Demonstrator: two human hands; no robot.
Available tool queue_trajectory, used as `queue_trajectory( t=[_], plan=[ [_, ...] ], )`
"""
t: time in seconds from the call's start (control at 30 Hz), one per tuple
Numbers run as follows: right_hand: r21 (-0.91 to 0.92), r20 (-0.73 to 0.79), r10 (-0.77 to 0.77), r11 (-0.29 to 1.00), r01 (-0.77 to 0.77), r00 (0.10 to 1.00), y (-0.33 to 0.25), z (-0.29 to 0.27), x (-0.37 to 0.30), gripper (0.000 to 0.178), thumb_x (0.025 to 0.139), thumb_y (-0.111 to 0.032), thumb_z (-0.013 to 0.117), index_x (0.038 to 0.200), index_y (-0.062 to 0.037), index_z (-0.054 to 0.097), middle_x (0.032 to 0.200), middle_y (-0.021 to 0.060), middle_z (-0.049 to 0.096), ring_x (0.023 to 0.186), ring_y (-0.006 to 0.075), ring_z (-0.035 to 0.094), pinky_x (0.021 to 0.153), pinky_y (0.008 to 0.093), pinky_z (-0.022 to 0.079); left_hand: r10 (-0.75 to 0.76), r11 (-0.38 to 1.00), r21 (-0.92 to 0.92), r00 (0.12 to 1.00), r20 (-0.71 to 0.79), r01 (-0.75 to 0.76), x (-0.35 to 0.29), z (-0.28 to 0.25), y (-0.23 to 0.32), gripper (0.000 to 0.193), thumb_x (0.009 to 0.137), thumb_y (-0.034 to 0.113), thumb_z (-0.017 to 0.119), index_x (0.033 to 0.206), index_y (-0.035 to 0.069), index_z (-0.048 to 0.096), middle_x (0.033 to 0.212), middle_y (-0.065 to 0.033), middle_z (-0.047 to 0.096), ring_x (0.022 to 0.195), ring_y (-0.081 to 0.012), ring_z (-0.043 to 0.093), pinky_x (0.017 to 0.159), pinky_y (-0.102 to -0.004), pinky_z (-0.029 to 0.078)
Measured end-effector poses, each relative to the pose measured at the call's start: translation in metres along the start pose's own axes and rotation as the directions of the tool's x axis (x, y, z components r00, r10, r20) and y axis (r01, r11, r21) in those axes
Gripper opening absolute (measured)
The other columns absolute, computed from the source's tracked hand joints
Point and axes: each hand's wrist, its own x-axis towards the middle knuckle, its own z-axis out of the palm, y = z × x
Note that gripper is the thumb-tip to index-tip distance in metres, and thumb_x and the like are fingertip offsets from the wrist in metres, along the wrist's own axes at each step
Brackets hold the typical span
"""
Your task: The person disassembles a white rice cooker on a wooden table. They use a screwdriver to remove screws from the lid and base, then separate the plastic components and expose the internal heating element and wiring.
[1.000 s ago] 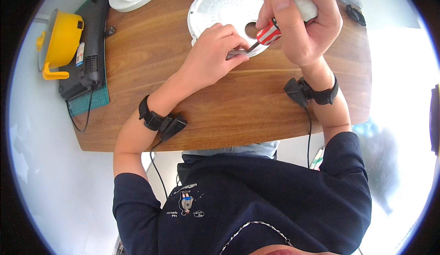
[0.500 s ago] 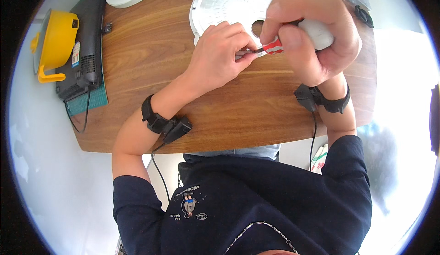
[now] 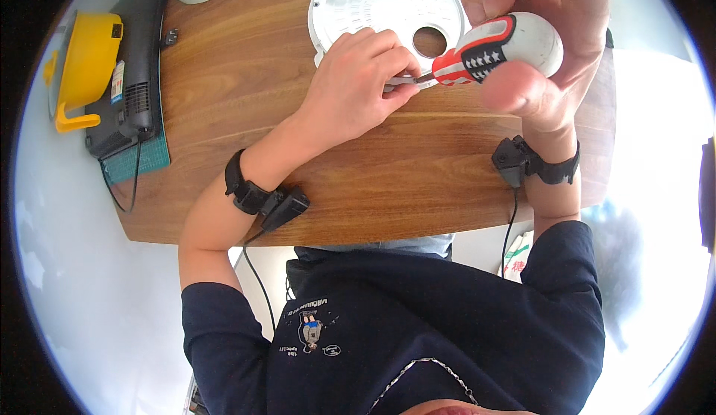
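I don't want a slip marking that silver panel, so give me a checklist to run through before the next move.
1. Left hand at the round silver panel's near rim: ok.
2. Screwdriver pointing towards that rim: ok, its shaft reaches in beside the left hand.
3. Screwdriver tip seated: cannot tell, too small and partly hidden.
4. Right hand closed firmly on the handle: not ok, its fingers look spread, with much of the handle exposed.
5. Yellow container away from the panel: ok, it is at the far left by the black device.
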Motion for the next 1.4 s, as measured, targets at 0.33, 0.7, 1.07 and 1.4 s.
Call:
queue_trajectory(
  t=[0.33,0.7,1.07,1.4],
  plan=[
    [0.521,0.085,0.264,0.811,-0.268,0.961,-0.010,0.005,-0.018,0.038,0.094,-0.022,0.082,0.116,-0.0028,0.058,0.107,0.0319,0.068,0.096,0.0356,0.072,0.091,0.0430,0.058,0.012,1.000,-0.019,1.000,-0.019,-0.012,-0.003,-0.002,0.000,0.017,0.082,0.012,0.084,0.090,0.011,0.069,0.087,-0.0002,0.060,0.082,-0.0217,0.058,0.075,-0.0382,0.043],
    [0.497,-0.162,0.475,0.797,-0.344,0.865,-0.016,0.020,-0.018,0.031,0.108,-0.038,0.058,0.100,-0.0096,0.051,0.079,0.0123,0.054,0.068,0.0243,0.059,0.069,0.0343,0.055,-0.040,0.999,-0.031,0.999,0.006,0.040,-0.004,0.001,-0.005,0.015,0.082,0.012,0.084,0.087,0.011,0.070,0.086,0.0004,0.060,0.082,-0.0210,0.057,0.075,-0.0379,0.042],
    [0.457,-0.160,0.428,0.831,-0.318,0.890,-0.017,0.018,-0.016,0.034,0.109,-0.041,0.058,0.095,-0.0106,0.050,0.078,0.0117,0.053,0.064,0.0217,0.055,0.064,0.0329,0.052,-0.078,0.997,0.010,0.996,0.031,0.078,-0.001,-0.003,0.000,0.018,0.081,0.013,0.084,0.089,0.009,0.069,0.088,-0.0028,0.064,0.083,-0.0248,0.060,0.077,-0.0377,0.044],
    [0.690,-0.142,0.425,0.690,-0.219,0.894,-0.020,0.049,-0.006,0.030,0.103,-0.037,0.066,0.106,-0.0077,0.069,0.095,0.0161,0.057,0.087,0.0223,0.057,0.090,0.0388,0.048,-0.037,0.999,0.009,0.999,-0.040,0.037,-0.002,0.000,-0.004,0.017,0.082,0.013,0.084,0.091,0.013,0.070,0.085,0.0005,0.059,0.080,-0.0209,0.057,0.073,-0.0376,0.042]
  ],
)
